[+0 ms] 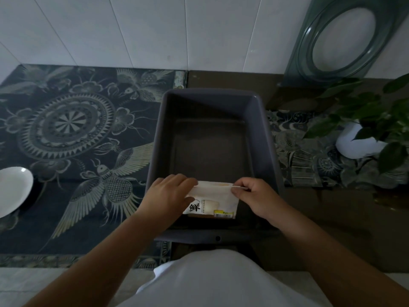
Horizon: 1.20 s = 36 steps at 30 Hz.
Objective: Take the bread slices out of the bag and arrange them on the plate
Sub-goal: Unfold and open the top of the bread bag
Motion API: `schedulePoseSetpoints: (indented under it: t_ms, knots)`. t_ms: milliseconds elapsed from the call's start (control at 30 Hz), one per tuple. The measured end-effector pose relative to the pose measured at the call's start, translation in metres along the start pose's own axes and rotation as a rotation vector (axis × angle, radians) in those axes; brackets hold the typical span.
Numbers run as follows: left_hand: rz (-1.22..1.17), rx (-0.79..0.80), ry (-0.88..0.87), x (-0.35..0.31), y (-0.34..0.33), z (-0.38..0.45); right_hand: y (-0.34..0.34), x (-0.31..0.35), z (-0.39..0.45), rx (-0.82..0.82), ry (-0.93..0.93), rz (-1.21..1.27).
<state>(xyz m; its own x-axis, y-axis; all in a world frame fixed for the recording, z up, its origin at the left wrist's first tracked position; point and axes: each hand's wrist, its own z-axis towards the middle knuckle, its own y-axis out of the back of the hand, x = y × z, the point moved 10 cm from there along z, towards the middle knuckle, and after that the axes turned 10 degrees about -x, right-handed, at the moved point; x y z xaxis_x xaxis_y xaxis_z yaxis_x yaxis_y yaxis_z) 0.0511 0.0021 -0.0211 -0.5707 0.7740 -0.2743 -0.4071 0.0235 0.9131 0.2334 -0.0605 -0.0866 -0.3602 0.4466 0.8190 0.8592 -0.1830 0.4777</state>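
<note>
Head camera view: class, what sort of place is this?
Probably a home kitchen or dining counter: white wall tiles, a white plate on a patterned mat, and a potted plant.

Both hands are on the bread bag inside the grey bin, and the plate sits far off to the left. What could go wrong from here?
1. Both the left hand and right hand pinch the bread bag at its top edge; pulling apart hard might tear it and spill slices into the grey bin.
2. The white plate lies far left, partly out of frame, so slices could drop during the carry.
</note>
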Motion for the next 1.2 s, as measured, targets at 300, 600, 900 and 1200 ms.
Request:
schedulePoseSetpoints:
  t_ms: [300,600,900,1200]
  knots:
    - [-0.202,-0.043,0.009,0.002,0.006,0.008,0.015,0.044,-0.015,-0.108,0.455,-0.297]
    - [-0.218,0.049,0.011,-0.001,0.003,0.013,0.004,0.05,-0.01,-0.045,0.412,-0.242]
    - [-0.226,-0.038,-0.048,-0.009,0.021,0.014,-0.001,0.07,-0.021,-0.015,0.588,-0.414]
    - [-0.335,0.11,0.056,0.004,0.012,0.021,-0.009,0.085,-0.014,0.044,0.552,-0.374]
